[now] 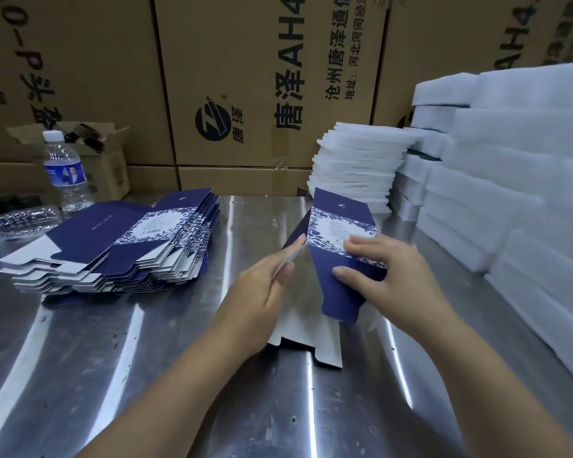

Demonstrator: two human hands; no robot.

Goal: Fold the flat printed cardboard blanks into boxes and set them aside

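**A:** Right, nearest to us, both hands are on one blank [338, 226]. Its white tail flaps touch the steel table [146, 358] and the printed face is tipped up towards the camera.

**B:** The left hand [262, 289] pinches the blank's left panel between thumb and fingers. The right hand [387, 276] grips the right side, thumb and forefinger flat on the blue print. I'd say that hold is for swinging the panels apart along the crease and opening the sleeve.

**A:** So it's early in the fold?

**B:** It looks early, since the flaps hang loose and nothing is tucked.

**A:** Left of that blank sits the stack of flat blanks [119, 252], fanned out, probably so the top one lifts off easily.

**B:** Further left and behind the blank stands a water bottle [67, 170], well out of the working area.

**A:** Right of the blank and behind it are white foam sheets [358, 166] in piles, likely padding for later.

**B:** Farthest back, brown cartons [262, 77] wall it all in. I see no folded box in view.
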